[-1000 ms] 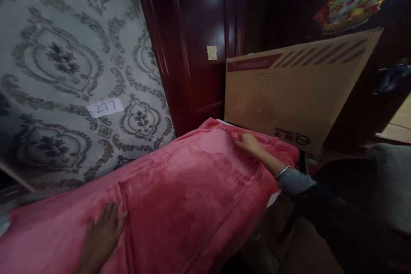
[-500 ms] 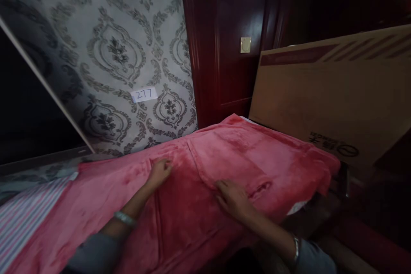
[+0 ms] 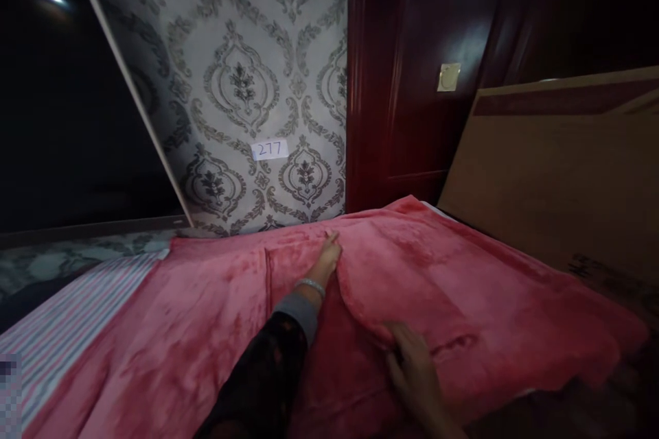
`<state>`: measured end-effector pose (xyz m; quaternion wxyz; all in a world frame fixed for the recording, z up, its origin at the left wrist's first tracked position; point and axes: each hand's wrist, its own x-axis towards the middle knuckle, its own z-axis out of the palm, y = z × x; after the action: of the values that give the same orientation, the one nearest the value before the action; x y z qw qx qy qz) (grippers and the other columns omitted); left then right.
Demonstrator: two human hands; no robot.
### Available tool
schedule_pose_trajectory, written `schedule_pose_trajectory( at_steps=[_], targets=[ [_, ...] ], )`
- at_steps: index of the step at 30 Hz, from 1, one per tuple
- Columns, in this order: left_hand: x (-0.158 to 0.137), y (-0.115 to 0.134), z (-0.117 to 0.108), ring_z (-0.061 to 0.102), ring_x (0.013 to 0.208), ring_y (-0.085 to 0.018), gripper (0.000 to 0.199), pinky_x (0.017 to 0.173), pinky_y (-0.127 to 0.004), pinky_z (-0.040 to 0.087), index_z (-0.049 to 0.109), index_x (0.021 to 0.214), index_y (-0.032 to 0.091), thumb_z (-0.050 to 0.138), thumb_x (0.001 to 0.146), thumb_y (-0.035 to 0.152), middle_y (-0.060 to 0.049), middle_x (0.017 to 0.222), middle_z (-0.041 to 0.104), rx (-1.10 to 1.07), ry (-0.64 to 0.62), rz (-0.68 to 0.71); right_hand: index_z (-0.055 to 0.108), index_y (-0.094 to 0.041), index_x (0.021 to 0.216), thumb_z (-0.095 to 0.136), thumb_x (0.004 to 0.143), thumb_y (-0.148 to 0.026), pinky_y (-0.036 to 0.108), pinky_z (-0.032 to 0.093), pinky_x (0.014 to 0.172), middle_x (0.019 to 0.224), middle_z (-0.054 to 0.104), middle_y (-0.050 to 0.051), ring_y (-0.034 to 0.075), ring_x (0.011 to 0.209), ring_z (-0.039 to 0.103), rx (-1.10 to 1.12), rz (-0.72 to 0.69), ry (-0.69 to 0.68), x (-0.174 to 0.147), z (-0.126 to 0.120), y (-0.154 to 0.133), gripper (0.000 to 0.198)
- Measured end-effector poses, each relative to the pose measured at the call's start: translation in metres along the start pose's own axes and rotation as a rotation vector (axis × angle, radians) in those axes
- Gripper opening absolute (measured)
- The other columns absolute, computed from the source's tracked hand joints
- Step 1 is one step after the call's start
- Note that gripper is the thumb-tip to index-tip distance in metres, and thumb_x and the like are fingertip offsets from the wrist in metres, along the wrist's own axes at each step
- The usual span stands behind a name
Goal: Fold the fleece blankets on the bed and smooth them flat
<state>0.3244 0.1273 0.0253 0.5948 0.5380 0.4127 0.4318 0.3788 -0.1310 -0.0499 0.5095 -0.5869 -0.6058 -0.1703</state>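
The soft, plush pink-red blanket [image 3: 406, 274] is spread beneath and around both hands, and one part of it is folded back to the right of the left hand. The lower end of the fold's curved edge is grasped by the right hand [image 3: 416, 363], whose fingers are curled over the cloth with the thumb beneath. The far end of the same edge is touched by the left hand [image 3: 332, 252], stretched out ahead of the right one. Its fingers are held close together, but whether cloth is pinched between them cannot be told. Behind the left hand, the wrist is ringed by a silvery bracelet [image 3: 311, 286], and the forearm is covered by a black sleeve with a grey cuff [image 3: 296, 315]. Well to the left of both hands, a cloth with white, pink and grey-blue stripes [image 3: 93, 309] is partly covered by the blanket. Beyond the left hand, a small white paper label marked 277 [image 3: 270, 149] is fixed to the grey-patterned wallpaper [image 3: 241, 82]. To the right of both hands, a large brown cardboard box [image 3: 556, 178] is seen.
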Motion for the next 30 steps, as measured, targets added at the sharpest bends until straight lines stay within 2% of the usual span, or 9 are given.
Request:
schedule_pose_trajectory(
  at_steps=[3, 6, 9, 12, 14, 19, 25, 30],
  targets=[
    [0.007, 0.007, -0.008, 0.064, 0.113, -0.020, 0.050, 0.101, -0.034, 0.050, 0.064, 0.127, 0.016, 0.064, 0.079, 0.005, -0.013, 0.135, 0.062, 0.070, 0.076, 0.044, 0.060, -0.024, 0.109, 0.043, 0.086, -0.009, 0.034, 0.050, 0.071, 0.093, 0.068, 0.005, 0.023, 0.085, 0.064, 0.056, -0.087, 0.038, 0.015, -0.006, -0.014, 0.032],
    [0.004, 0.009, -0.038, 0.064, 0.113, -0.020, 0.055, 0.101, -0.029, 0.049, 0.066, 0.126, 0.017, 0.065, 0.074, 0.000, -0.011, 0.131, 0.065, 0.144, 0.134, 0.050, 0.058, -0.024, 0.112, 0.044, 0.088, -0.008, 0.033, 0.050, 0.070, 0.092, 0.067, 0.005, 0.022, 0.084, 0.063, 0.126, -0.174, 0.002, 0.015, -0.001, -0.035, 0.032],
    [-0.005, 0.003, -0.073, 0.068, 0.098, -0.020, 0.038, 0.091, -0.037, 0.055, 0.065, 0.121, 0.014, 0.069, 0.083, 0.015, -0.010, 0.114, 0.069, 0.213, 0.154, -0.030, 0.059, -0.024, 0.105, 0.042, 0.086, -0.006, 0.031, 0.048, 0.067, 0.087, 0.065, 0.003, 0.020, 0.078, 0.060, 0.207, -0.156, -0.146, 0.000, 0.013, -0.051, 0.031],
    [-0.011, -0.004, -0.092, 0.067, 0.094, -0.019, 0.029, 0.084, -0.040, 0.058, 0.063, 0.116, 0.015, 0.065, 0.093, 0.033, -0.007, 0.111, 0.067, 0.258, 0.156, -0.090, 0.061, -0.024, 0.106, 0.042, 0.080, -0.002, 0.032, 0.048, 0.070, 0.092, 0.065, 0.004, 0.021, 0.081, 0.060, 0.220, -0.094, -0.265, -0.012, 0.022, -0.056, 0.038],
    [-0.010, -0.005, -0.092, 0.066, 0.096, -0.019, 0.030, 0.084, -0.040, 0.058, 0.063, 0.117, 0.016, 0.064, 0.094, 0.035, -0.007, 0.114, 0.066, 0.273, 0.165, -0.083, 0.062, -0.024, 0.106, 0.043, 0.077, -0.001, 0.032, 0.048, 0.069, 0.091, 0.065, 0.004, 0.021, 0.080, 0.060, 0.230, -0.089, -0.286, -0.011, 0.022, -0.056, 0.041],
    [-0.007, -0.003, -0.084, 0.062, 0.110, -0.022, 0.035, 0.092, -0.044, 0.056, 0.060, 0.124, 0.018, 0.063, 0.094, 0.035, -0.010, 0.129, 0.061, 0.288, 0.258, 0.010, 0.061, -0.023, 0.114, 0.045, 0.078, -0.002, 0.031, 0.047, 0.067, 0.092, 0.064, 0.006, 0.021, 0.081, 0.059, 0.243, -0.155, -0.198, 0.004, 0.014, -0.059, 0.045],
    [-0.008, -0.004, -0.094, 0.065, 0.103, -0.022, 0.036, 0.087, -0.043, 0.057, 0.061, 0.123, 0.017, 0.063, 0.094, 0.038, -0.009, 0.122, 0.063, 0.297, 0.293, -0.057, 0.064, -0.023, 0.098, 0.048, 0.073, -0.002, 0.033, 0.044, 0.070, 0.091, 0.064, 0.004, 0.022, 0.082, 0.057, 0.171, -0.089, -0.464, -0.011, 0.026, -0.066, 0.036],
    [-0.003, 0.002, -0.093, 0.065, 0.102, -0.020, 0.033, 0.088, -0.041, 0.057, 0.062, 0.121, 0.017, 0.062, 0.095, 0.038, -0.009, 0.122, 0.064, 0.318, 0.288, -0.030, 0.064, -0.022, 0.117, 0.050, 0.075, 0.000, 0.033, 0.043, 0.072, 0.097, 0.064, 0.005, 0.022, 0.085, 0.055, 0.155, -0.130, -0.384, -0.008, 0.030, -0.072, 0.050]
  ],
)
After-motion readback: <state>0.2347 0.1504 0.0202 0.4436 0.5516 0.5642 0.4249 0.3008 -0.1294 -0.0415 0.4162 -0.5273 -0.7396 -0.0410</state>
